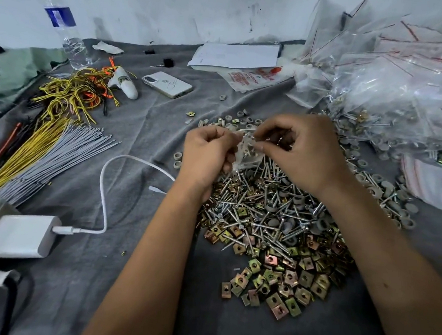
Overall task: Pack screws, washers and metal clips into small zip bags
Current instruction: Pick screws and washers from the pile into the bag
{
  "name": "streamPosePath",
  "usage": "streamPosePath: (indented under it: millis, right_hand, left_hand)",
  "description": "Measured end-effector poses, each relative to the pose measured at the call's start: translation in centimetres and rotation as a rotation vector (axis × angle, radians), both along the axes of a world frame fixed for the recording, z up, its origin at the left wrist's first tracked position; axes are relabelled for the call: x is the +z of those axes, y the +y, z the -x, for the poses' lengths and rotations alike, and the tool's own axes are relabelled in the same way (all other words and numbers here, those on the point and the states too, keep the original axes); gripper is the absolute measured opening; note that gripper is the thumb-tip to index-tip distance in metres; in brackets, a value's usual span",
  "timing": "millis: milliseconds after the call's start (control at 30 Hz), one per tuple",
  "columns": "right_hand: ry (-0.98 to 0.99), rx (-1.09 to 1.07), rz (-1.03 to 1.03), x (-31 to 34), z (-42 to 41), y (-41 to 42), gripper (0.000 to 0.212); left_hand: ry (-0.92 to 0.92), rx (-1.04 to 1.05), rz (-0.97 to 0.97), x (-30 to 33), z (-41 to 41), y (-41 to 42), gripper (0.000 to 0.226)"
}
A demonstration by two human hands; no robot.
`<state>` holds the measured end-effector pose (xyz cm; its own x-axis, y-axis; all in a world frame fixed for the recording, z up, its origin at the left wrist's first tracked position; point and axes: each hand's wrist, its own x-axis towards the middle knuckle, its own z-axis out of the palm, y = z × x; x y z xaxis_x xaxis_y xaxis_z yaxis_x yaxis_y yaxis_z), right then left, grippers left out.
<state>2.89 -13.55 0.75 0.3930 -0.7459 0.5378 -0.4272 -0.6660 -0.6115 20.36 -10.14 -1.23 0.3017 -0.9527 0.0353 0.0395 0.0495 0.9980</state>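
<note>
A small clear zip bag (248,153) hangs between my two hands above the parts pile. My left hand (207,153) grips the bag's left side with curled fingers. My right hand (303,150) pinches the bag's top edge from the right. Some screws show inside the bag. Below lies a heap of silver screws (269,213), with brass-coloured metal clips (285,280) spread towards me and grey washers (242,120) scattered behind and to the right.
Filled zip bags (405,97) pile up at the right, with a stack of empty bags (435,181) below them. On the left lie cable ties (57,154), a charger with white cable (21,233), a phone (167,84) and a water bottle (63,25). Grey cloth covers the table.
</note>
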Motion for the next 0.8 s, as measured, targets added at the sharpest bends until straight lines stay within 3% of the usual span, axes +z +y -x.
streamPosePath:
  millis: [167,300,433,600,800]
  right_hand:
    - [0.0,0.056,0.006,0.8,0.0,0.5,0.014]
    - [0.27,0.284,-0.075,0.9,-1.7,1.4,0.011]
    - [0.466,0.469,-0.028,0.0,-5.2,2.9,0.014]
    - [0.575,0.491,-0.068,-0.7,-7.8,3.5,0.009]
    - [0.503,0.469,-0.161,-0.3,-6.9,2.9,0.011]
  left_hand:
    - [0.176,0.074,-0.008,0.5,-1.7,0.0,0.024]
    - [0.396,0.182,0.054,1.2,-3.8,-0.3,0.026]
    - [0.539,0.234,0.061,1.7,-5.0,-0.1,0.03]
    - [0.554,0.243,0.045,1.7,-5.1,0.0,0.032]
    - [0.469,0.228,0.028,0.9,-4.2,-0.4,0.029]
